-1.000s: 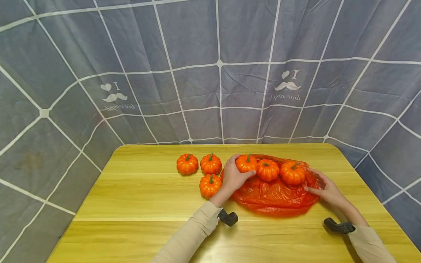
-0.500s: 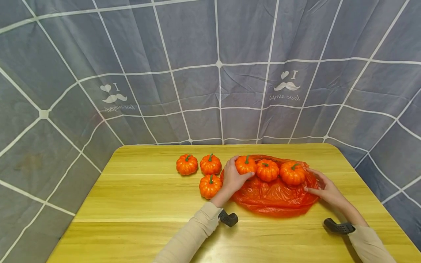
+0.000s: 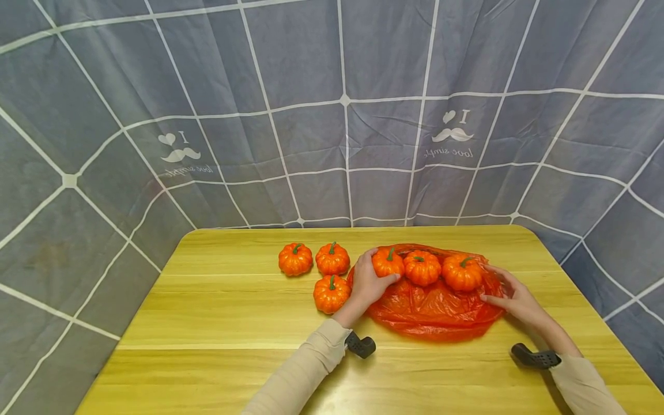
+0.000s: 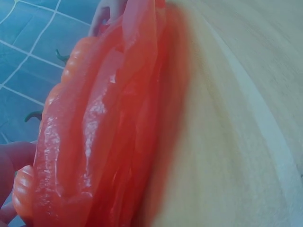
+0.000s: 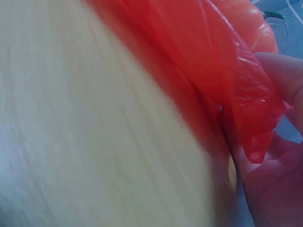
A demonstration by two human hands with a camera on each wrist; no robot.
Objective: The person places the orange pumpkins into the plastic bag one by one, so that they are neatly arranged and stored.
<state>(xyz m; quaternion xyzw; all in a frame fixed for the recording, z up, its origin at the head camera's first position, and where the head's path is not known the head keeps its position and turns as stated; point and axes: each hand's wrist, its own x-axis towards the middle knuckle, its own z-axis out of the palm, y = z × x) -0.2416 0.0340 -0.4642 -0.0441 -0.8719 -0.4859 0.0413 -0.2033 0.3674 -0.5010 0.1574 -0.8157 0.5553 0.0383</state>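
Observation:
Three orange toy pumpkins with green stems sit in a row in a crumpled red plastic bag [image 3: 430, 317]. My left hand [image 3: 367, 283] holds the left pumpkin [image 3: 388, 263], thumb in front and fingers at its far side. The middle pumpkin [image 3: 422, 268] and right pumpkin [image 3: 462, 272] stand beside it. At the bag's right end, my right hand [image 3: 515, 297] holds the edge, its thumb and fingers curved round the plastic. A loose red corner [image 5: 258, 142] hangs by the palm in the right wrist view. In the left wrist view the bag's front [image 4: 94, 118] hides most of the pumpkins.
Three more pumpkins rest on the wooden table [image 3: 218, 323] left of the bag: a far-left one [image 3: 295, 259], a back one [image 3: 332, 259] and a front one [image 3: 332, 294]. A grey checked curtain [image 3: 384, 144] hangs behind the table and along its sides.
The left hand and its pumpkin have shifted very slightly. The right hand, the bag and the other pumpkins look almost unchanged.

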